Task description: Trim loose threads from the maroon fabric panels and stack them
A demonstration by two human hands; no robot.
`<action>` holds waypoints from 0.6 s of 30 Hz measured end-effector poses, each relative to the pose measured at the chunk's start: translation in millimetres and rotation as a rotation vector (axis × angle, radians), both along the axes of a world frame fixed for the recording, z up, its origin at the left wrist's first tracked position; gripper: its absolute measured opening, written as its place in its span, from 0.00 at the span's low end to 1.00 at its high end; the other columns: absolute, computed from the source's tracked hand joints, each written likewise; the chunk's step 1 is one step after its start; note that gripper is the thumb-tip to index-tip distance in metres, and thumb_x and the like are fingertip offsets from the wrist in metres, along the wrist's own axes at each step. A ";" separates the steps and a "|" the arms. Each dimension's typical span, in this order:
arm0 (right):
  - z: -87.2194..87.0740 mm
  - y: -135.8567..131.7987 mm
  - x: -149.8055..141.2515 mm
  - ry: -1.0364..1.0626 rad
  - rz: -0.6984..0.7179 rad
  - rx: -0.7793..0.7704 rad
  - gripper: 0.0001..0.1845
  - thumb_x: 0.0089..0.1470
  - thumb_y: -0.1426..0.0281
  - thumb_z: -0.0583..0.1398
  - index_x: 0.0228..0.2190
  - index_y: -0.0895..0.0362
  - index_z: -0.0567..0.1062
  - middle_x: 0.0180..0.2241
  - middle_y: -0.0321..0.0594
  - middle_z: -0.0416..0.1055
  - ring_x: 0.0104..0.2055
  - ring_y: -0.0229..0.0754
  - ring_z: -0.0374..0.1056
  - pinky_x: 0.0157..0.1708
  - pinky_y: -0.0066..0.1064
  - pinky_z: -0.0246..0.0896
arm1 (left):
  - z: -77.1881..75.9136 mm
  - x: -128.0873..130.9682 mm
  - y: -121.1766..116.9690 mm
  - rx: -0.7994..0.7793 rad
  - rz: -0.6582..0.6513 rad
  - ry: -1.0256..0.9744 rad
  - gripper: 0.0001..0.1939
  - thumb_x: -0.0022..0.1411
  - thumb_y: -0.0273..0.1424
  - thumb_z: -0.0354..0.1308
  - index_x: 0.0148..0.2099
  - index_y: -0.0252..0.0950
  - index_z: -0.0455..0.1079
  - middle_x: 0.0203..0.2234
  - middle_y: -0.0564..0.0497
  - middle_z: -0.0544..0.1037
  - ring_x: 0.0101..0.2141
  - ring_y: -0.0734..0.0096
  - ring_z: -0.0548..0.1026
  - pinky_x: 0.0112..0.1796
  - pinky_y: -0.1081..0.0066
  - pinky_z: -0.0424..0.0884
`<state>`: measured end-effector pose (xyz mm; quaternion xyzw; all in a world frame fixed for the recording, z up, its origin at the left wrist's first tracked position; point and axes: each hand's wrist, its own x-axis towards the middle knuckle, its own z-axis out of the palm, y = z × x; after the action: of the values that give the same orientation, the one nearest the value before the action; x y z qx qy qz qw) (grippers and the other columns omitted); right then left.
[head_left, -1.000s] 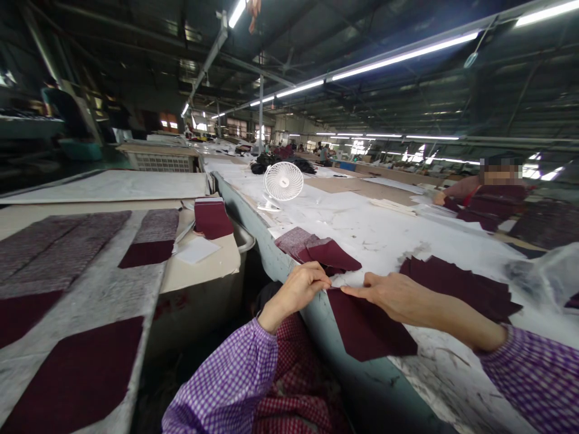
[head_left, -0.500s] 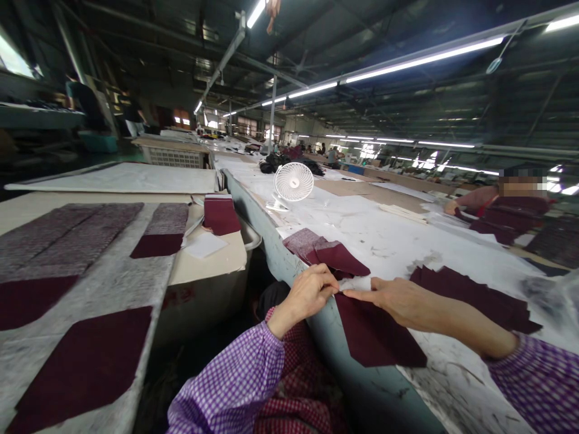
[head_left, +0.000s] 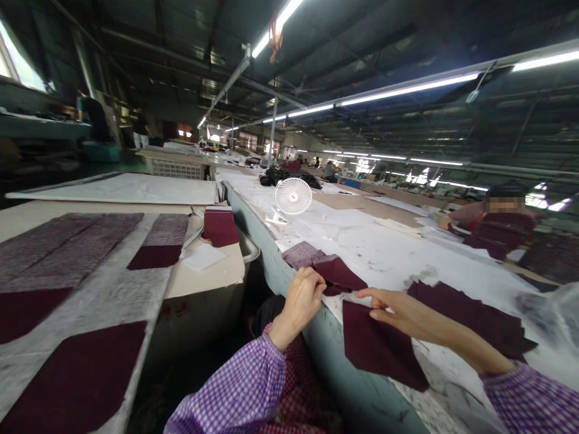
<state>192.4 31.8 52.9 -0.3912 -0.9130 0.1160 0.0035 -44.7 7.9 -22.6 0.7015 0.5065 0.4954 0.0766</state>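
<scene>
My left hand (head_left: 304, 300) is closed, with its fingers curled together at the near edge of a small pile of burgundy fabric pieces (head_left: 339, 272); what its fingertips pinch is hidden. My right hand (head_left: 398, 310) has its index finger stretched out and thumb apart, hovering over a cut burgundy fabric piece (head_left: 377, 343). That piece lies at the table edge, its near corner jutting over the side. Behind my right wrist, more burgundy pieces (head_left: 470, 316) are fanned out in an overlapping row.
A white fan (head_left: 293, 196) stands on the long paper-covered table (head_left: 353, 235). To the left, a lower table holds burgundy pieces (head_left: 76, 374) and a folded burgundy stack (head_left: 221, 228). Clear plastic (head_left: 552, 313) lies at the right. Another person (head_left: 497, 223) works across the table.
My hands have moved apart: the left slid slightly left to the small pile, and the right lifted its fingers off the front piece. The view has tilted up a little.
</scene>
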 end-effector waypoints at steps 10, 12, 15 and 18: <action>16.2 76.2 168.2 0.007 -0.490 0.276 0.12 0.45 0.61 0.58 0.34 0.51 0.73 0.24 0.46 0.71 0.27 0.53 0.68 0.29 0.44 0.57 | -12.8 4.9 -4.9 0.080 0.045 0.130 0.10 0.63 0.25 0.51 0.39 0.36 0.74 0.34 0.48 0.72 0.38 0.65 0.66 0.39 0.65 0.64; 12.2 82.4 171.6 -0.032 -0.562 0.371 0.14 0.39 0.63 0.60 0.33 0.51 0.74 0.29 0.51 0.73 0.30 0.61 0.69 0.29 0.50 0.58 | -11.9 6.6 -5.8 0.079 0.061 0.173 0.10 0.63 0.26 0.51 0.41 0.38 0.74 0.34 0.49 0.72 0.38 0.64 0.66 0.38 0.64 0.63; 11.9 85.0 135.3 -0.005 -0.516 0.481 0.18 0.42 0.60 0.59 0.36 0.53 0.75 0.42 0.57 0.72 0.39 0.68 0.68 0.34 0.58 0.57 | -10.9 8.1 -7.2 0.078 0.075 0.224 0.11 0.63 0.27 0.51 0.42 0.40 0.74 0.34 0.49 0.71 0.38 0.64 0.65 0.37 0.63 0.61; 14.3 73.6 63.7 0.056 -0.276 0.415 0.19 0.55 0.58 0.51 0.42 0.52 0.74 0.46 0.48 0.72 0.47 0.56 0.67 0.47 0.48 0.58 | -10.0 8.7 -7.9 0.070 0.094 0.239 0.11 0.64 0.28 0.51 0.43 0.41 0.74 0.35 0.49 0.71 0.38 0.64 0.65 0.37 0.63 0.60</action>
<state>256.1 105.5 67.1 -0.4997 -0.8547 -0.0647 0.1251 -36.0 0.0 -32.6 0.7333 0.5267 0.4288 -0.0321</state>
